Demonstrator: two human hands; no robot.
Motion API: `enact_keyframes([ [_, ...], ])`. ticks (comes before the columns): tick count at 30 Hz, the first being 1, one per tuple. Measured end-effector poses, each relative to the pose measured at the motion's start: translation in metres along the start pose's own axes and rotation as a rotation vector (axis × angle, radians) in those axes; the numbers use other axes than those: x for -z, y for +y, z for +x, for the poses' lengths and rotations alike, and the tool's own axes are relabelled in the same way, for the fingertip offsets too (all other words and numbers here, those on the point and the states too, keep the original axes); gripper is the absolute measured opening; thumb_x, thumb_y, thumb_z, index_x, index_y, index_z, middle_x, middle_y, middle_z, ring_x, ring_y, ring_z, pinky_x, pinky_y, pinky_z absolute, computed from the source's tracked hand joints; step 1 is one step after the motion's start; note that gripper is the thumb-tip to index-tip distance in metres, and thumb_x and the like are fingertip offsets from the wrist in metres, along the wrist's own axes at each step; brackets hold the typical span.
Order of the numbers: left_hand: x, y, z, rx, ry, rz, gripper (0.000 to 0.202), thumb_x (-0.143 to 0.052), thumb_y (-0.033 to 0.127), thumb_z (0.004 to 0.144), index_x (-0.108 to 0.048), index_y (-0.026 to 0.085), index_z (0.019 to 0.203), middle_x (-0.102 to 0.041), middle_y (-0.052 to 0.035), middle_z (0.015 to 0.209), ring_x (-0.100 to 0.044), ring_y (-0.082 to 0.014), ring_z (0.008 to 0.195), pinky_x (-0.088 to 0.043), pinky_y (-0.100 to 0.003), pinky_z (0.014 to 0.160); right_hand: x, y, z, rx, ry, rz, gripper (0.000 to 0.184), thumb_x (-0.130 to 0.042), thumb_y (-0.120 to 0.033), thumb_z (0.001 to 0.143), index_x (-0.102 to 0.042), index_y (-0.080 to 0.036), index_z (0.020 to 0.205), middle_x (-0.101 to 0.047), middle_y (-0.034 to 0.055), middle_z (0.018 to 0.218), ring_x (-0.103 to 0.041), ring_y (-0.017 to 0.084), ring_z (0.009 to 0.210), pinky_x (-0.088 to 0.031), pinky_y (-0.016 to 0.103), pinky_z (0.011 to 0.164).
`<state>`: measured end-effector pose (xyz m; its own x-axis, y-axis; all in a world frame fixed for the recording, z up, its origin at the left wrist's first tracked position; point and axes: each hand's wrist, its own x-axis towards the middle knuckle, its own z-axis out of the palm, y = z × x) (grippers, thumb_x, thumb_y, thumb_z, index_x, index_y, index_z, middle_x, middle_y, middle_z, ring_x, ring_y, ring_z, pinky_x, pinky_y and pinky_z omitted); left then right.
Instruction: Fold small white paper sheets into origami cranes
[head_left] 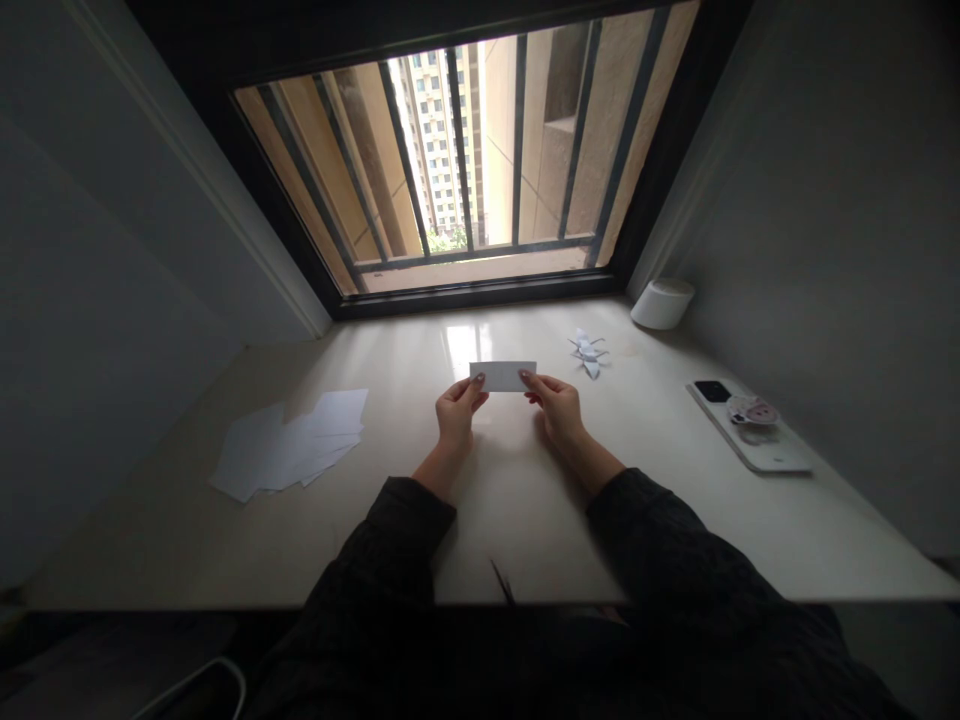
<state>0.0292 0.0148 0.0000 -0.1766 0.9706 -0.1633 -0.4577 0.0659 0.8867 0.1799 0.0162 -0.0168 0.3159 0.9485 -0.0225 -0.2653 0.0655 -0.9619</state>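
Observation:
I hold a small white folded strip of paper [503,375] over the middle of the pale table [525,500]. My left hand [457,412] pinches its left end between thumb and fingers. My right hand [555,408] pinches its right end the same way. The strip lies level, raised a little above the tabletop, its long edge facing the window. Both sleeves are dark.
Several loose white sheets [289,440] lie fanned at the left. A folded paper figure [589,353] sits behind my right hand. A white round container [662,302] stands at the far right corner, a phone with a round grip [750,428] lies at the right. A barred window [465,160] is behind.

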Motion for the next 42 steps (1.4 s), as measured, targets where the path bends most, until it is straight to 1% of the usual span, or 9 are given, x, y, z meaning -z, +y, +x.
enact_keyframes([
  [8, -0.001, 0.001, 0.0, -0.006, 0.008, 0.012, 0.037, -0.082, 0.034, 0.059, -0.071, 0.011, 0.085, -0.07, -0.0059, 0.082, -0.065, -0.0132, 0.075, -0.053, -0.034, 0.085, -0.001, -0.002, -0.002, 0.014, 0.012, 0.01, 0.036, -0.08, -0.05, 0.057, -0.073, -0.017, 0.068, -0.063, 0.0041, 0.058, -0.052, 0.014, 0.053, -0.042, 0.03, 0.052],
  [14, 0.001, 0.001, 0.001, -0.074, 0.002, 0.139, 0.035, -0.082, 0.038, 0.058, -0.072, 0.011, 0.079, -0.071, -0.0054, 0.076, -0.065, -0.0126, 0.067, -0.055, -0.032, 0.078, 0.001, -0.003, -0.001, 0.083, 0.054, -0.098, 0.041, -0.077, -0.054, 0.058, -0.073, -0.016, 0.07, -0.064, 0.0039, 0.058, -0.053, 0.014, 0.053, -0.041, 0.028, 0.051],
  [19, 0.005, -0.001, 0.005, -0.182, -0.052, 0.289, 0.034, -0.079, 0.042, 0.061, -0.072, 0.013, 0.077, -0.072, -0.006, 0.073, -0.066, -0.0154, 0.065, -0.055, -0.03, 0.07, 0.008, -0.002, 0.008, 0.166, 0.062, -0.267, 0.042, -0.073, -0.057, 0.061, -0.074, -0.016, 0.07, -0.067, 0.0046, 0.062, -0.057, 0.016, 0.056, -0.042, 0.028, 0.054],
  [23, 0.011, 0.001, 0.008, -0.255, -0.142, 0.453, 0.034, -0.077, 0.045, 0.063, -0.073, 0.015, 0.077, -0.073, -0.0073, 0.076, -0.068, -0.0188, 0.069, -0.054, -0.03, 0.068, 0.014, -0.004, 0.012, 0.173, 0.023, -0.354, 0.043, -0.071, -0.058, 0.063, -0.074, -0.016, 0.072, -0.069, 0.0059, 0.065, -0.059, 0.018, 0.059, -0.042, 0.028, 0.055],
  [26, 0.013, 0.004, 0.01, -0.215, -0.189, 0.498, 0.035, -0.079, 0.045, 0.061, -0.074, 0.015, 0.077, -0.073, -0.0079, 0.074, -0.068, -0.0196, 0.068, -0.053, -0.03, 0.066, 0.018, -0.005, 0.013, 0.184, 0.006, -0.393, 0.043, -0.069, -0.059, 0.065, -0.074, -0.017, 0.074, -0.07, 0.0061, 0.067, -0.059, 0.018, 0.058, -0.042, 0.028, 0.054],
  [31, 0.009, 0.004, 0.007, -0.057, -0.211, 0.357, 0.034, -0.083, 0.04, 0.056, -0.074, 0.012, 0.075, -0.072, -0.0086, 0.074, -0.067, -0.0173, 0.064, -0.053, -0.031, 0.068, 0.02, -0.007, 0.015, 0.202, 0.003, -0.41, 0.041, -0.069, -0.058, 0.066, -0.072, -0.017, 0.071, -0.068, 0.0045, 0.066, -0.058, 0.017, 0.059, -0.043, 0.028, 0.056],
  [33, 0.006, 0.002, 0.005, -0.059, -0.19, 0.315, 0.034, -0.082, 0.038, 0.057, -0.073, 0.012, 0.075, -0.072, -0.0084, 0.074, -0.067, -0.017, 0.065, -0.053, -0.031, 0.069, 0.018, -0.008, 0.013, 0.169, -0.022, -0.341, 0.042, -0.067, -0.059, 0.067, -0.071, -0.018, 0.071, -0.066, 0.0041, 0.066, -0.058, 0.017, 0.062, -0.043, 0.027, 0.054],
  [38, -0.001, -0.001, -0.003, -0.206, -0.088, 0.208, 0.031, -0.08, 0.037, 0.061, -0.073, 0.012, 0.077, -0.073, -0.007, 0.077, -0.067, -0.0171, 0.07, -0.054, -0.032, 0.074, 0.003, -0.012, -0.003, -0.046, -0.184, -0.122, 0.039, -0.072, -0.057, 0.063, -0.069, -0.019, 0.074, -0.069, 0.0058, 0.078, -0.059, 0.016, 0.068, -0.043, 0.025, 0.051],
  [42, -0.005, -0.001, -0.01, -0.267, -0.093, 0.168, 0.028, -0.078, 0.037, 0.064, -0.072, 0.013, 0.078, -0.073, -0.0062, 0.08, -0.067, -0.017, 0.074, -0.054, -0.032, 0.076, -0.01, -0.013, -0.019, -0.133, -0.229, -0.062, 0.036, -0.074, -0.053, 0.062, -0.07, -0.019, 0.073, -0.069, 0.0075, 0.079, -0.058, 0.016, 0.069, -0.042, 0.025, 0.053],
])
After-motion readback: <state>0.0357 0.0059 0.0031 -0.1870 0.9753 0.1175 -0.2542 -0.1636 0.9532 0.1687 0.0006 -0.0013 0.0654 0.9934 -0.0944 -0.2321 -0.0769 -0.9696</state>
